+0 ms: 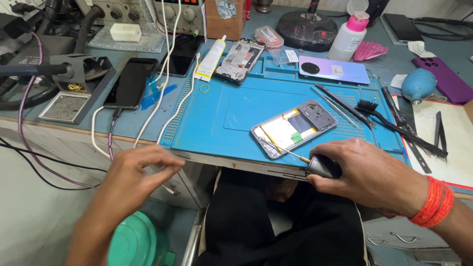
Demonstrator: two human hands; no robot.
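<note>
An opened phone (293, 129) lies back-up on the blue work mat (231, 113), its battery and circuit board exposed. My right hand (369, 175) grips a screwdriver (315, 165) by its black handle, and the thin shaft points at the phone's lower left corner. A red thread band circles that wrist. My left hand (133, 172) hovers off the bench's front edge at the left, blurred, fingers loosely together, holding nothing I can see.
On the mat's far side lie a phone frame (240, 60), a glue tube (211, 58) and a lilac back cover (334, 69). A brush (389, 120), tweezers (438, 130) and a blue air blower (418, 86) sit right. A black phone (130, 83) charges at left.
</note>
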